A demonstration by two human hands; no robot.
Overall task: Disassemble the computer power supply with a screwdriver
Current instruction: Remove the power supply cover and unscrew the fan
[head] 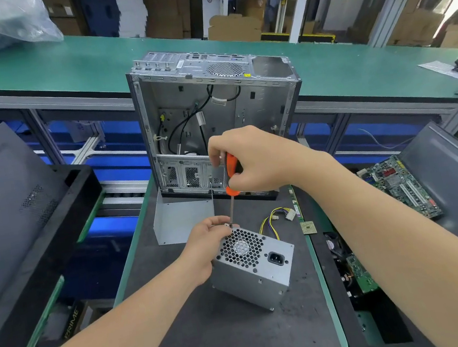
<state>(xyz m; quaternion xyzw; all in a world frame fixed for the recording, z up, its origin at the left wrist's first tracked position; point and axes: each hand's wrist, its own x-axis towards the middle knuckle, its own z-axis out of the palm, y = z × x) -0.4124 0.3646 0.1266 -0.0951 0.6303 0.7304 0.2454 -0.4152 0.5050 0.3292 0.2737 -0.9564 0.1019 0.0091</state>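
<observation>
Dark mat (pixel 217 341), left hand (pixel 207 243) gripping power supply (pixel 256 273), right hand (pixel 252 159) gripping screwdriver (pixel 232 172)

Item: power supply (pixel 254 270), a grey sheet-metal box.
Upper face: honeycomb fan grille and a black mains socket.
Pose: tilted, propped on a lower edge, its far corner gripped by the left hand (pixel 211 241).
Leads: wire bundle (pixel 275 216) in yellow and black, ending in white connectors, lying just behind.
Item: screwdriver (pixel 231 179), with an orange handle and a slim metal shaft.
Pose: near upright, tip down at the grille's far corner, handle held in the right hand (pixel 249 161).
</observation>
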